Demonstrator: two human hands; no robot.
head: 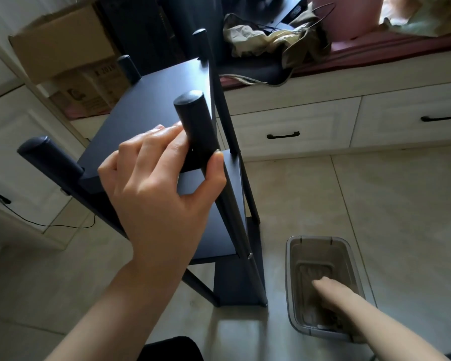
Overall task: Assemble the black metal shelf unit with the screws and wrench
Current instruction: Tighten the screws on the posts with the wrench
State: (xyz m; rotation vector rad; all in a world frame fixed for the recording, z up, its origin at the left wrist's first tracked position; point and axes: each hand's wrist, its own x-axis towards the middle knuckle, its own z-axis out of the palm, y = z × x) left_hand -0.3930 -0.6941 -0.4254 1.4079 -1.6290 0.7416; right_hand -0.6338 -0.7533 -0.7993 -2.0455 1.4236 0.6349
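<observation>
A: On the tiled floor, beside the drawers, how is the black shelf unit (151,105) coming along?

B: It is standing with shelves and posts joined. The left hand (151,183) is gripping the near post (195,126).

A: And what is remaining?

B: Fastening, probably. The right hand (333,293) is reaching into the clear plastic box (292,282); I cannot tell how its fingers are lying.
</observation>
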